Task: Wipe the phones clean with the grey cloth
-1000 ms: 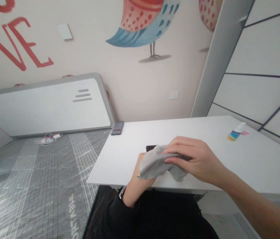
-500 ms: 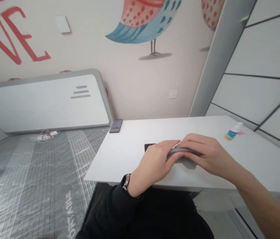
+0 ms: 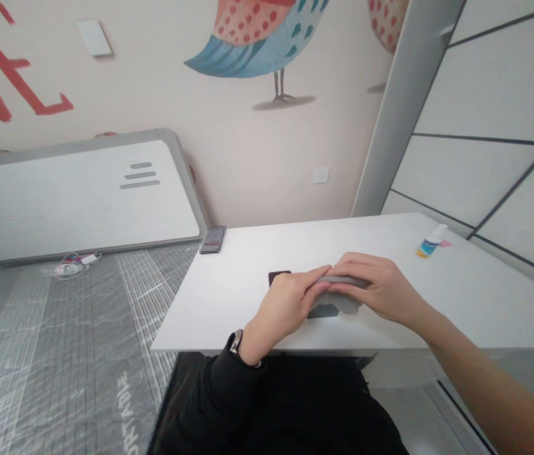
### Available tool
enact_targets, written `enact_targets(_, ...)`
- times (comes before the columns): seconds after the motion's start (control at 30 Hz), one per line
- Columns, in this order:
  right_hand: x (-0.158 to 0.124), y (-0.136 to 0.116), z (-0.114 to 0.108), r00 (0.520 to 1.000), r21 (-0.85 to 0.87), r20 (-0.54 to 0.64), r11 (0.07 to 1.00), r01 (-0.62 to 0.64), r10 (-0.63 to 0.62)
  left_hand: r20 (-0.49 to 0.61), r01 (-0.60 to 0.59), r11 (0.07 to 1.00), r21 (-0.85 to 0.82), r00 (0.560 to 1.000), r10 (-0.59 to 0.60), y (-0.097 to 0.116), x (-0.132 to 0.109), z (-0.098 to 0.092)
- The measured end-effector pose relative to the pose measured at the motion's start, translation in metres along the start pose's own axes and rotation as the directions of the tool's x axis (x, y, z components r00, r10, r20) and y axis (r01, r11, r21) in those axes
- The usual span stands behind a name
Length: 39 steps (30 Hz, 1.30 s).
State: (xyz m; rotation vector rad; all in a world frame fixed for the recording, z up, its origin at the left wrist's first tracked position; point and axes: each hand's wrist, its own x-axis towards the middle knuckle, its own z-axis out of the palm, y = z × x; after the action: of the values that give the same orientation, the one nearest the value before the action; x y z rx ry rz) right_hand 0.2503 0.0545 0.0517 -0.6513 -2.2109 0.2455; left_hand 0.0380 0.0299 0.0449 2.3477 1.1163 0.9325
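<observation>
Both my hands meet in the middle of the white table (image 3: 248,303). My left hand (image 3: 285,306), with a watch (image 3: 236,342) on its wrist, lies over the grey microfibre cloth (image 3: 340,300). My right hand (image 3: 378,291) grips the cloth's other side. Beneath them lies a dark flat slab, likely a phone (image 3: 279,277), mostly hidden, with a dark part showing below the cloth. Both hands press the folded cloth on or just over the slab.
A small spray bottle (image 3: 430,243) stands at the table's far right. A pixelated dark object (image 3: 212,240) sits on the far corner. Left of the table lie a plastic-wrapped mattress (image 3: 72,328), a tangled cable (image 3: 74,265) and a leaning white panel (image 3: 77,196).
The bunched cloth has flattened into a fold between my hands. My left hand has moved right onto it, and both hands now lie low over the dark slab. The view has shifted slightly.
</observation>
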Motion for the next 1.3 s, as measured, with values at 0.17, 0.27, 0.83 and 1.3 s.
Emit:
enact_targets(0.17,-0.004,0.002,0.009,0.995,0.02,-0.088,0.999,-0.043,0.044,-0.102,-0.083,0.994,0.072,0.991,0.09,-0.01,-0.001,0.006)
enact_targets(0.27,-0.008,0.002,0.012,0.977,0.085,-0.141,0.985,-0.152,0.163,-0.141,-0.13,0.987,0.094,0.98,0.142,-0.014,-0.001,0.008)
enact_targets(0.83,-0.039,0.008,0.045,0.814,0.351,-0.273,0.841,-0.412,0.512,-0.18,0.092,0.982,0.168,0.982,-0.061,-0.003,-0.001,0.014)
enact_targets(1.3,-0.042,0.008,0.049,0.876,0.272,-0.266,0.903,-0.333,0.403,-0.141,0.034,0.989,0.144,0.99,-0.014,-0.005,0.001,0.023)
